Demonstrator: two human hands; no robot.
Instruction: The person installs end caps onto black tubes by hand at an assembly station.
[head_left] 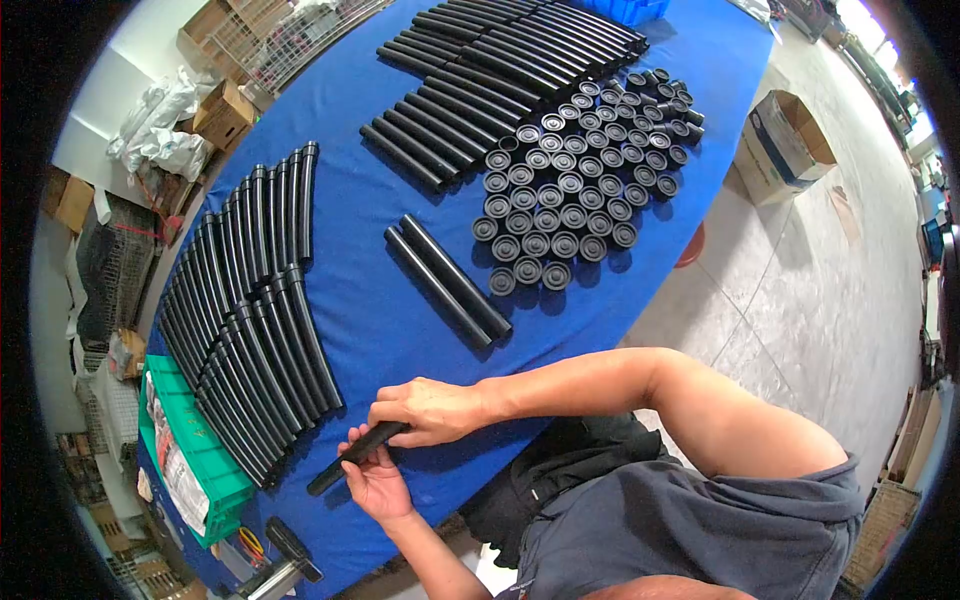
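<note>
A blue cloth-covered work table (370,300) fills the view, with a pale tiled floor and cardboard boxes around it. At its near edge both hands are closed on one black plastic tube (352,458), which lies tilted just above the cloth: the right hand (432,410) wraps over the tube's upper end with fingers curled down around it, and the left hand (372,478) cups it from below, thumb against its side. The step in hand looks like fitting or checking that upper end, though the right hand's fingers hide whether anything sits there. Just beyond the hands lies a fanned row of long black tubes (255,350); further out a pair of black tubes (447,280) lies side by side, then a cluster of round black end caps (575,180). Judging from that layout, the next move calls for a steady hold by one hand while the other reaches well across to the caps.
</note>
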